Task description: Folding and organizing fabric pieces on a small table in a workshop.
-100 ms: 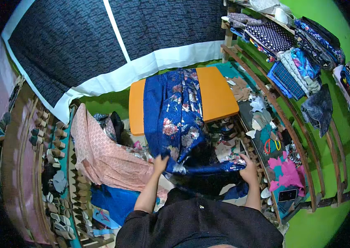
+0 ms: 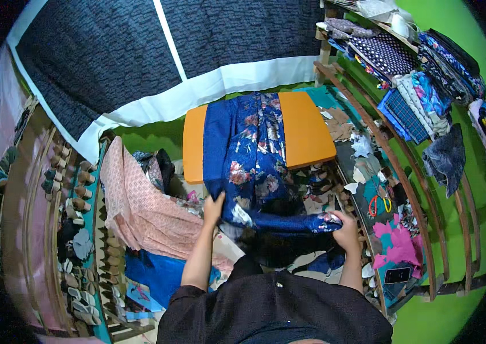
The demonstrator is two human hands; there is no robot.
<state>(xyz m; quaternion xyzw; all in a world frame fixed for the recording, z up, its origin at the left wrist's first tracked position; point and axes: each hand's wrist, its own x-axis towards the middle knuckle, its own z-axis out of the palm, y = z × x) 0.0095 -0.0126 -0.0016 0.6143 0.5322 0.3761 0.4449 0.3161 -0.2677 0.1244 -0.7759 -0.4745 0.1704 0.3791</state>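
Note:
A dark blue fabric with flower patterns point(image 2: 243, 132) lies over an orange table point(image 2: 307, 129), its near end hanging off the front edge toward me. My left hand point(image 2: 214, 207) is closed on the left edge of this fabric, just in front of the table. Farther right, my right hand point(image 2: 346, 229) grips the other corner with the fingers wrapped round it. Between my hands the near edge is stretched into a loose band, sagging slightly. The fingertips of both hands are partly hidden by the cloth.
Pink patterned cloth point(image 2: 145, 206) drapes at the left, with plain blue cloth point(image 2: 160, 275) below it. Racks of shoes point(image 2: 82, 229) stand farther left. On the right bench lie scissors point(image 2: 379, 205), pink scraps point(image 2: 401, 246) and a phone point(image 2: 398, 275). Folded fabrics point(image 2: 409, 109) fill the wall shelf.
My left hand has moved up and slightly left along the fabric's edge. The right hand stays on its corner, shifting little, and the near edge of the fabric has risen slightly.

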